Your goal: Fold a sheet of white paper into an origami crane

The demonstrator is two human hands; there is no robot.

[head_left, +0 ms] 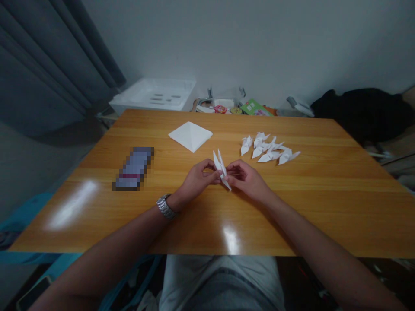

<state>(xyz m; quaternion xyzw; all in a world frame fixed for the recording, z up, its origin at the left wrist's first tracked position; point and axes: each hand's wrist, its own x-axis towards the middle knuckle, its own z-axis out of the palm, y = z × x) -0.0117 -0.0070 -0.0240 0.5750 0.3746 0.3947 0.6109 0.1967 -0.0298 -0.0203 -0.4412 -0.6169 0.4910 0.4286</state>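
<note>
Head view: left hand (198, 178), right hand (245, 177) pinch half-folded white paper crane (222, 169) above orange wooden tabletop (292, 207); finished white cranes (268, 149) piled right; white paper stack (190, 135) remains.

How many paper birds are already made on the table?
About 6 finished paper cranes lie bunched on the table, right of the hands; overlaps may hide some. One more is held in both hands.

White folded paper crane (221, 169), points upward
</note>
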